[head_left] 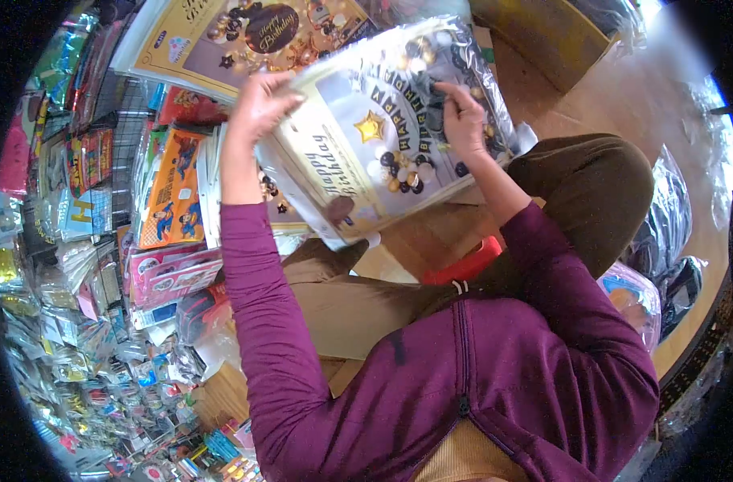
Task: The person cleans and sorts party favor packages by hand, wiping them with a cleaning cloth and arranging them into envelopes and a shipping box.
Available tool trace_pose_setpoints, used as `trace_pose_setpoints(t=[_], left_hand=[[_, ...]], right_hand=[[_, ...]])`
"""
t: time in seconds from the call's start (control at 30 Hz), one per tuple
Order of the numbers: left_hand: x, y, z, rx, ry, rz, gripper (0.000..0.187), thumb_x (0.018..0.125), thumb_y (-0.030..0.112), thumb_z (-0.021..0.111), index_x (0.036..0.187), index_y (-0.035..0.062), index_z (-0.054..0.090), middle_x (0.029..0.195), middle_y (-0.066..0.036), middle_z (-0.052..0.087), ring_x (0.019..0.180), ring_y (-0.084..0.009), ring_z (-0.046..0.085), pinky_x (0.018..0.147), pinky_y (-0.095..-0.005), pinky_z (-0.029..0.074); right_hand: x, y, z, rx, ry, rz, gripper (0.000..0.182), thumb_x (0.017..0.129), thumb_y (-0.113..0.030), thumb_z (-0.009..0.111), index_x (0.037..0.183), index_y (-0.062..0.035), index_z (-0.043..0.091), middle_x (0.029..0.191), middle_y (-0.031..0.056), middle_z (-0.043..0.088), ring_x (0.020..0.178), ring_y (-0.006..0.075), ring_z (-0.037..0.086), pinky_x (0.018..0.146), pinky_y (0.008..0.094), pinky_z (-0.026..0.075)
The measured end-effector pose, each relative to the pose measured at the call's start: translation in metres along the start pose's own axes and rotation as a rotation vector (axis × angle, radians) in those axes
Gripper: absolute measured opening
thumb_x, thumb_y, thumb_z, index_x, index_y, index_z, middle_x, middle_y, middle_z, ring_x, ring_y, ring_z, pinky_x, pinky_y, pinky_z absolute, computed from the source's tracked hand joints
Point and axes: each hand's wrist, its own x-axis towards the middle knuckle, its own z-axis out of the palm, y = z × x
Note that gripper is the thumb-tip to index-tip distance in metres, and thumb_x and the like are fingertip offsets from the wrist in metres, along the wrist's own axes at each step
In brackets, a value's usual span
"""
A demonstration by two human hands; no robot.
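A clear plastic birthday decoration pack [358, 189] lies tilted above my lap, its card printed with "Happy Birthday", a gold star and balloons. My left hand [258, 112] pinches it at the upper left edge, thumb and fingers brought together. Over the right part of its face, my right hand [463, 120] has its fingers curled against the wrap near a dark patch. How firmly these fingers grip is hard to see. Behind, a similar birthday pack [222, 36] with a yellowish card sits on a pile, partly covered by the front one.
Many wrapped party goods crowd the left side, among them an orange packet [172, 189] and pink packets [174, 277]. A cardboard box [543, 40] stands at the upper right. Something red [471, 261] lies by my legs. Plastic-wrapped goods [664, 217] are on the right.
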Motion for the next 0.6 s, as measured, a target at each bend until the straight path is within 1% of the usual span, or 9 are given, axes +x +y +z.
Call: trace_pose_setpoints(t=[0.07, 0.13, 0.27, 0.33, 0.4, 0.47, 0.53, 0.57, 0.6], left_hand=[[-0.008, 0.060, -0.025, 0.153, 0.120, 0.140, 0.021, 0.070, 0.002, 0.066, 0.091, -0.0004, 0.063, 0.076, -0.005, 0.065, 0.064, -0.0094, 0.057, 0.058, -0.0252, 0.046], [-0.023, 0.101, -0.050, 0.283, 0.202, 0.365, 0.018, 0.071, 0.003, 0.065, 0.087, -0.0048, 0.060, 0.075, -0.009, 0.065, 0.062, -0.0106, 0.058, 0.057, -0.0250, 0.045], [-0.073, 0.147, -0.058, 0.316, 0.412, 0.346, 0.018, 0.071, 0.004, 0.065, 0.085, -0.0058, 0.059, 0.072, -0.011, 0.063, 0.061, -0.0122, 0.058, 0.056, -0.0256, 0.044], [-0.089, 0.145, -0.052, 0.497, 0.585, 0.424, 0.014, 0.071, 0.003, 0.064, 0.083, -0.0048, 0.060, 0.070, -0.011, 0.062, 0.058, -0.0165, 0.059, 0.054, -0.0268, 0.044], [-0.099, 0.131, -0.041, 0.593, 0.584, 0.390, 0.018, 0.074, 0.001, 0.064, 0.091, -0.0012, 0.061, 0.078, -0.007, 0.064, 0.069, -0.0119, 0.058, 0.063, -0.0255, 0.044], [-0.105, 0.115, -0.018, 0.983, 0.663, 0.594, 0.013, 0.065, 0.003, 0.062, 0.078, 0.0057, 0.061, 0.064, -0.006, 0.051, 0.061, -0.0198, 0.051, 0.057, -0.0323, 0.037], [-0.112, 0.088, 0.027, 1.096, 0.598, 0.638, 0.012, 0.065, 0.008, 0.059, 0.076, 0.0091, 0.059, 0.064, -0.005, 0.046, 0.064, -0.0195, 0.047, 0.058, -0.0341, 0.034], [-0.114, 0.069, 0.056, 1.018, 0.488, 0.646, 0.012, 0.066, 0.010, 0.057, 0.077, 0.0062, 0.060, 0.067, -0.004, 0.049, 0.066, -0.0202, 0.049, 0.059, -0.0341, 0.036], [-0.118, 0.053, 0.087, 0.911, 0.380, 0.622, 0.011, 0.066, 0.010, 0.056, 0.076, 0.0053, 0.059, 0.067, -0.004, 0.050, 0.066, -0.0203, 0.050, 0.061, -0.0335, 0.038]], right_hand=[[0.022, -0.020, -0.020, 0.132, 0.083, 0.089, 0.026, 0.080, 0.006, 0.046, 0.098, -0.0032, 0.061, 0.088, 0.0036, 0.062, 0.083, 0.0078, 0.055, 0.074, 0.0214, 0.042], [0.040, -0.022, -0.033, 0.270, 0.236, -0.003, 0.026, 0.082, 0.007, 0.044, 0.099, -0.0017, 0.061, 0.087, -0.0008, 0.060, 0.082, 0.0046, 0.051, 0.074, 0.0194, 0.041], [0.055, -0.008, -0.054, 0.520, 0.337, 0.182, 0.024, 0.083, 0.006, 0.042, 0.099, 0.0023, 0.060, 0.090, 0.0033, 0.060, 0.080, 0.0087, 0.054, 0.074, 0.0202, 0.042], [0.055, 0.014, -0.054, 0.640, 0.353, 0.292, 0.025, 0.083, 0.004, 0.042, 0.101, 0.0027, 0.059, 0.090, 0.0075, 0.061, 0.079, 0.0123, 0.057, 0.073, 0.0235, 0.046], [0.053, 0.024, -0.055, 0.922, 0.324, 0.528, 0.025, 0.082, 0.005, 0.042, 0.101, 0.0046, 0.058, 0.090, 0.0121, 0.061, 0.078, 0.0157, 0.060, 0.070, 0.0273, 0.050], [0.051, 0.042, -0.053, 0.967, 0.357, 0.573, 0.024, 0.080, 0.002, 0.046, 0.101, 0.0064, 0.057, 0.089, 0.0149, 0.062, 0.078, 0.0192, 0.061, 0.071, 0.0314, 0.051], [0.049, 0.058, -0.056, 1.071, 0.476, 0.677, 0.023, 0.078, 0.002, 0.047, 0.098, 0.0042, 0.058, 0.084, 0.0142, 0.062, 0.069, 0.0213, 0.061, 0.065, 0.0343, 0.052], [0.049, 0.108, -0.061, 1.036, 0.550, 0.633, 0.025, 0.079, -0.006, 0.046, 0.097, 0.0065, 0.056, 0.087, 0.0171, 0.061, 0.074, 0.0267, 0.061, 0.070, 0.0385, 0.052], [0.057, 0.077, -0.079, 1.235, 0.759, 0.742, 0.029, 0.082, -0.013, 0.037, 0.095, 0.0057, 0.055, 0.089, 0.0181, 0.061, 0.077, 0.0294, 0.060, 0.073, 0.0414, 0.051]])
